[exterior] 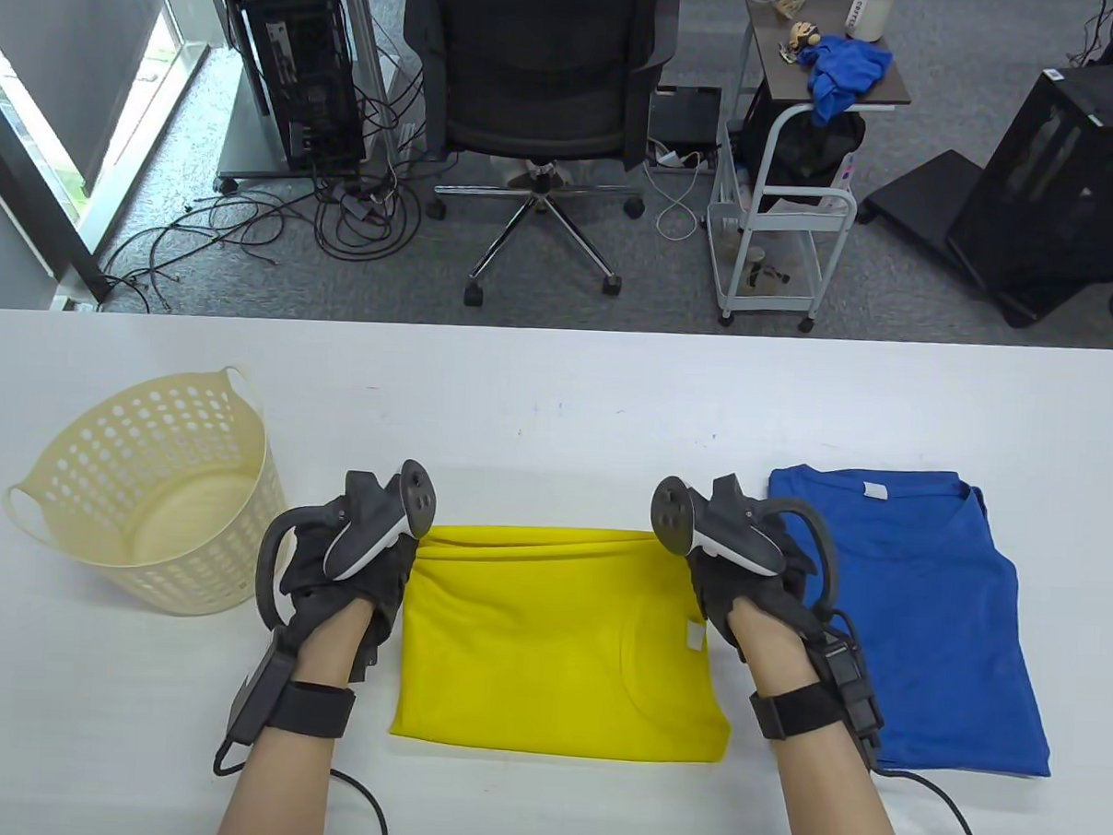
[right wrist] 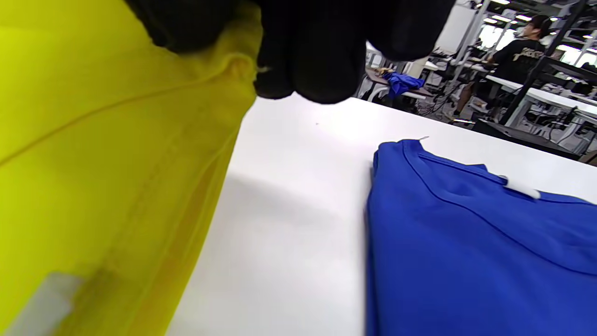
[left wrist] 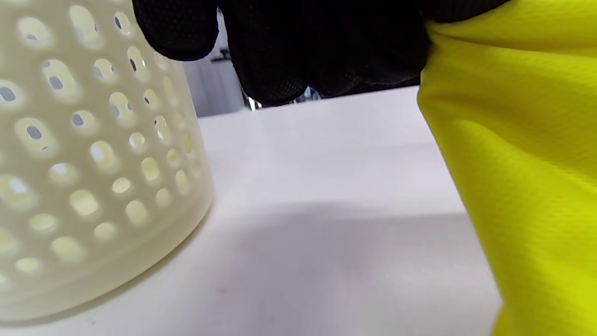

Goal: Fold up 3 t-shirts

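Note:
A yellow t-shirt (exterior: 556,648) lies folded into a rectangle at the table's front middle. My left hand (exterior: 366,557) grips its far left corner, and my right hand (exterior: 725,572) grips its far right corner. In the left wrist view the gloved fingers (left wrist: 298,51) pinch the yellow fabric (left wrist: 522,154). In the right wrist view the fingers (right wrist: 308,51) hold the yellow fabric (right wrist: 102,163) above the table. A blue t-shirt (exterior: 917,618) lies folded flat to the right of the yellow one; it also shows in the right wrist view (right wrist: 471,242).
A cream perforated basket (exterior: 157,492) stands on the table at the left, close to my left hand; it fills the left of the left wrist view (left wrist: 88,158). Beyond the table's far edge (exterior: 560,333) are an office chair, a cart and cables.

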A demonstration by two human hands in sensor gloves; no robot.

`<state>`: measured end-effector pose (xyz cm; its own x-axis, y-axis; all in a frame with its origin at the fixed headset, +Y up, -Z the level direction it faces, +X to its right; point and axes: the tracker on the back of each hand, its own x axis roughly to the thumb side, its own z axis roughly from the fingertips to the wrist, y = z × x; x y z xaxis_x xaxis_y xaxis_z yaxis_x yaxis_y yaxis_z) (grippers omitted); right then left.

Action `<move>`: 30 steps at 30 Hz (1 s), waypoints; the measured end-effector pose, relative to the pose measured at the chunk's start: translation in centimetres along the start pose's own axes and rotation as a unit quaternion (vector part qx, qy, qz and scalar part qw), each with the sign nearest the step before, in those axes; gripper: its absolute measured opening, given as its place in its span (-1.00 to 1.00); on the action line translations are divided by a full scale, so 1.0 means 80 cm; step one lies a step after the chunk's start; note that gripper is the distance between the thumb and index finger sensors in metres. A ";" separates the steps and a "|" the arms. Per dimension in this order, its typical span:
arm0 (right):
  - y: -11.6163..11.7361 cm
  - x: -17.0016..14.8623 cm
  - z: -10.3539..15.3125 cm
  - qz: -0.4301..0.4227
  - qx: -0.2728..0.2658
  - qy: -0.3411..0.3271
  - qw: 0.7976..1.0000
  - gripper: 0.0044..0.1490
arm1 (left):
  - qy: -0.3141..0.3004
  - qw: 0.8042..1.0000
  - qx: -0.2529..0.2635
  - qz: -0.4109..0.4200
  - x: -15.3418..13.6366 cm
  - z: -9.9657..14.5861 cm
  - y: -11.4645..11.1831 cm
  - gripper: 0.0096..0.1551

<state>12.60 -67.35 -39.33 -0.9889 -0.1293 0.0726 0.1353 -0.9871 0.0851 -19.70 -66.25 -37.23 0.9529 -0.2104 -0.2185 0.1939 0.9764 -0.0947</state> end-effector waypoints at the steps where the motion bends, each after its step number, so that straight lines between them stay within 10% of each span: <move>1: 0.002 -0.001 -0.002 -0.006 -0.018 0.009 1.000 -0.40 | 0.002 0.999 0.032 0.004 0.003 0.004 0.000 -0.40; 4: 0.004 -0.004 -0.001 -0.030 -0.058 0.017 0.998 -0.36 | -0.097 0.993 0.064 0.034 0.025 0.025 -0.002 -0.40; 9: 0.005 0.004 0.023 -0.056 -0.046 -0.021 0.997 -0.37 | -0.249 0.967 -0.056 -0.009 0.079 0.061 -0.038 -0.34; 14: 0.007 0.026 0.070 -0.072 -0.046 -0.092 0.992 -0.35 | -0.221 0.961 -0.142 -0.084 0.107 0.065 -0.095 -0.30; 20: 0.030 0.055 0.107 -0.113 -0.071 -0.155 0.979 -0.36 | -0.193 0.970 -0.133 -0.073 0.111 0.084 -0.089 -0.32; 30: 0.102 0.090 0.100 0.009 0.038 -0.172 0.984 -0.08 | -0.262 0.955 -0.138 0.005 0.111 0.103 -0.081 -0.39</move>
<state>7.04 -75.62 -30.15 -0.9094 -0.0945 0.4050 0.1698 -0.9734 0.1541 -10.59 -74.03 -30.53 0.9546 -0.0777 0.2877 0.1837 0.9136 -0.3627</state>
